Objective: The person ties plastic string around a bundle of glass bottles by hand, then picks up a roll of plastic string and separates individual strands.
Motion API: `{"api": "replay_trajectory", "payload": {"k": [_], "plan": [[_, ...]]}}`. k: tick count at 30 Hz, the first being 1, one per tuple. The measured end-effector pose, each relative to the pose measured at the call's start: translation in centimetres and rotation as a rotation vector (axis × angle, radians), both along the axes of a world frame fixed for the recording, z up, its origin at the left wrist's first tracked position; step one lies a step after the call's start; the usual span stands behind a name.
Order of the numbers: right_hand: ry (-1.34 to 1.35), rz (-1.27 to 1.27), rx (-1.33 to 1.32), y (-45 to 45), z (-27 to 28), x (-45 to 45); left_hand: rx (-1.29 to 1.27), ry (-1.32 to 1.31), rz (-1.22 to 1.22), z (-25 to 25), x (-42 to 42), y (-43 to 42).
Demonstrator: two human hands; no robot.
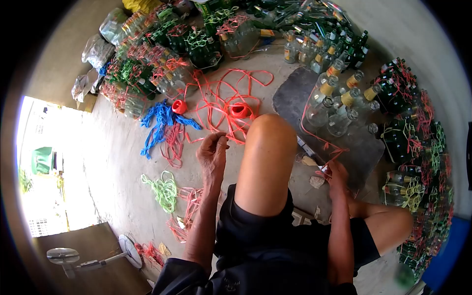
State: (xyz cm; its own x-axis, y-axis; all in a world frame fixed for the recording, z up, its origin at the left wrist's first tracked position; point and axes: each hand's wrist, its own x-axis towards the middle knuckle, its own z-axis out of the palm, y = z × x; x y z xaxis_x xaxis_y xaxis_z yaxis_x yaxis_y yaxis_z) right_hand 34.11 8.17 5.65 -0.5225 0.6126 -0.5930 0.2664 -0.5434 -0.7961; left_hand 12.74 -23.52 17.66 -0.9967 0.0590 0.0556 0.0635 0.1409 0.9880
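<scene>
My left hand point(214, 151) is raised beside my bent knee, its fingers curled together; whatever it may hold is too small to make out. Low on the right, my right hand point(336, 173) has its fingers closed at the end of a red string point(314, 135), near a small white object. The string runs along the left side of a group of clear glass bottles point(339, 101) standing on a dark mat point(290, 98). Beyond my left hand, loose red strapping point(214, 105) is tangled on the floor around a red roll point(240, 110).
Blue strips point(164, 118), another red roll point(179, 106) and green string point(164, 191) lie at left. Tied bottle bundles point(201, 49) line the back, and more green bottles point(396, 142) stand along the right wall. A fan point(130, 250) is at lower left.
</scene>
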Motion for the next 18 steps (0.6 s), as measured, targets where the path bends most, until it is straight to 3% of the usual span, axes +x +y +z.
{"api": "replay_trajectory", "payload": {"k": [8, 18], "plan": [[0.009, 0.038, -0.078, 0.2, -2.4, 1.1, -0.398, -0.167, -0.08, -17.1, 0.1, -6.6], [-0.198, -0.043, -0.043, -0.5, -1.6, 1.1, -0.772, -0.365, -0.106, -27.3, 7.9, -20.5]]}}
